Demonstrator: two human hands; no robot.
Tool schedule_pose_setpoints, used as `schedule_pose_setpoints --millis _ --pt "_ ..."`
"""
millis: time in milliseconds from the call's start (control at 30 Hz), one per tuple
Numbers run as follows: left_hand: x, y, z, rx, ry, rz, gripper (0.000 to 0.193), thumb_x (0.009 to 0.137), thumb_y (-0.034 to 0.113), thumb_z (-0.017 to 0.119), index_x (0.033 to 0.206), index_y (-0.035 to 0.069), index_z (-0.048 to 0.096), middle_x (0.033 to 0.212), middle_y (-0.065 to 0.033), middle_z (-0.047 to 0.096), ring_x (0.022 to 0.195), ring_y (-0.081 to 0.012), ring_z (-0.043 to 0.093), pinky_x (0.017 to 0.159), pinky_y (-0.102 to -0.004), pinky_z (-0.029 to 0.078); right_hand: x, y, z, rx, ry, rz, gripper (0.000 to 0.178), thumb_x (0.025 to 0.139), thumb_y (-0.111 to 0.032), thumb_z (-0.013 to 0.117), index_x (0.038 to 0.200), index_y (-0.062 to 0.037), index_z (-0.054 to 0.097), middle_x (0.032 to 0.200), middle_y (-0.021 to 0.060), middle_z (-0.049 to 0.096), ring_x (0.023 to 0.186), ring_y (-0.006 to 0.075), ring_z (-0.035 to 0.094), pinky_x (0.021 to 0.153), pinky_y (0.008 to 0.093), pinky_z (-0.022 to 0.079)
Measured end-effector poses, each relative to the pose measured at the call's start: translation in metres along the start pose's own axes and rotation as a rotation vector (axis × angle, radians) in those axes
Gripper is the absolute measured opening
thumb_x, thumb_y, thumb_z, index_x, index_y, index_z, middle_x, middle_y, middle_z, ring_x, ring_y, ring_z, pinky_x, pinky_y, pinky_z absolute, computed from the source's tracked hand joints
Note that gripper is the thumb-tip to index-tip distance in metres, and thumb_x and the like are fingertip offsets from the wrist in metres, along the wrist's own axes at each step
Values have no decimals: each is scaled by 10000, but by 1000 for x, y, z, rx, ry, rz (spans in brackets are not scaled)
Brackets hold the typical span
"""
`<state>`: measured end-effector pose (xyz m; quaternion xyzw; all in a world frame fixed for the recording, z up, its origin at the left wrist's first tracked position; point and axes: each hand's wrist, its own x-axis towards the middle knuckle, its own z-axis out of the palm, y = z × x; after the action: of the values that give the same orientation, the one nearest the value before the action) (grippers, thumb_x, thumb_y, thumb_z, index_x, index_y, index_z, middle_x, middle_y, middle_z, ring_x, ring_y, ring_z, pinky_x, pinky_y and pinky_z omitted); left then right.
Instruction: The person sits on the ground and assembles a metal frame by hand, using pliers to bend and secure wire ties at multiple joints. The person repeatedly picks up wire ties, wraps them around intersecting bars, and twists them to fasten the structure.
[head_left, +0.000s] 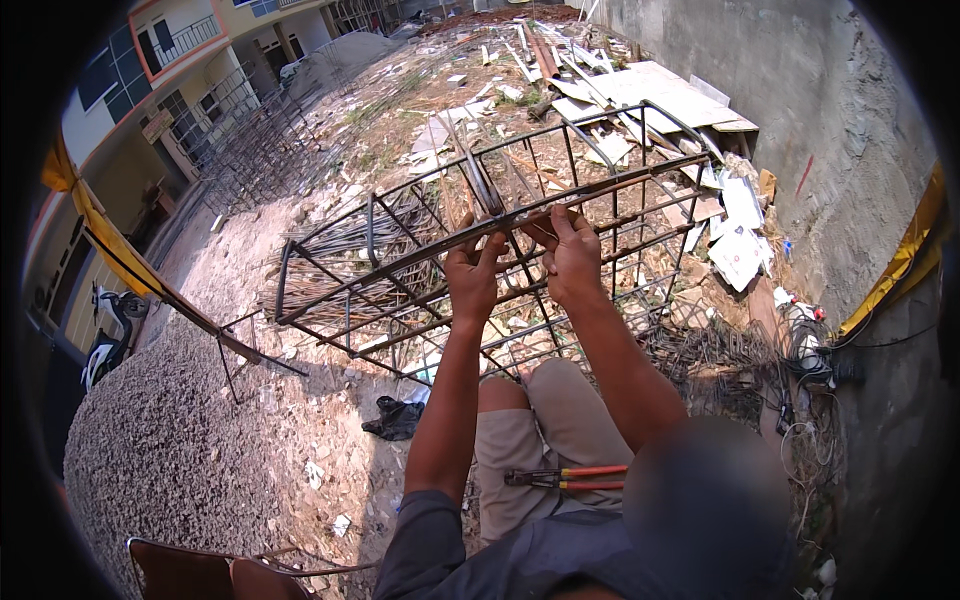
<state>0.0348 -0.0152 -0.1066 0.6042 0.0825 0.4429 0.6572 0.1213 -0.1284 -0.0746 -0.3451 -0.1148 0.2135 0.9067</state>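
A long cage of steel reinforcing bars (385, 272) lies across in front of me, its square stirrups linking the lengthwise bars. My left hand (473, 275) is closed at the cage's upper near bar, thumb and fingers around it. Just to its right, my right hand (572, 258) also grips that bar, its fingertips bent over the top. Any thin wire between the fingers is too small to make out. Across my lap rests a pair of end-cutting pliers (565, 478) with red-orange handles, touched by neither hand.
Loose steel rods (350, 245) lie beyond the cage. A gravel heap (170, 450) rises at left, near a parked motorbike (110, 335). Broken white boards (670, 95) litter the ground by the concrete wall (800, 120). A black plastic bag (393, 418) lies near my knees.
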Motion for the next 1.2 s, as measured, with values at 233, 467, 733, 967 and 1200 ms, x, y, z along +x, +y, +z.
schedule_pose_setpoints --millis 233,467,733,967,1200 --pt "-23 32 -9 790 49 48 330 911 254 792 1090 -6 693 1019 -101 766 786 -126 711 663 -279 543 3 4 -1 46 34 9 214 1034 -280 635 1080 -77 583 920 74 730 770 176 749 382 184 278" --pt "4 85 -4 1288 -60 875 375 874 340 785 1128 77 701 1003 -96 718 913 -320 683 823 -403 527 1 6 2 82 57 3 162 1047 -227 608 1080 -74 567 899 83 733 743 176 748 379 190 276" --pt "30 87 -2 1353 -297 445 408 894 472 745 1106 125 713 987 -99 746 867 -323 721 742 -424 547 7 7 4 147 39 8 156 1044 -229 616 1055 -80 568 898 77 724 771 192 757 371 197 286" --pt "22 85 -7 1441 -291 511 371 920 456 708 1057 111 696 962 -44 729 840 -291 723 678 -424 550 0 11 1 95 -1 -12 140 1056 -241 595 1043 -104 570 899 56 726 801 172 758 390 197 277" --pt "25 79 -10 1434 -288 521 366 915 479 702 970 118 689 928 -49 738 814 -289 725 664 -429 545 0 13 3 74 28 -38 120 1065 -231 575 1063 -112 590 903 38 730 785 129 747 388 196 265"
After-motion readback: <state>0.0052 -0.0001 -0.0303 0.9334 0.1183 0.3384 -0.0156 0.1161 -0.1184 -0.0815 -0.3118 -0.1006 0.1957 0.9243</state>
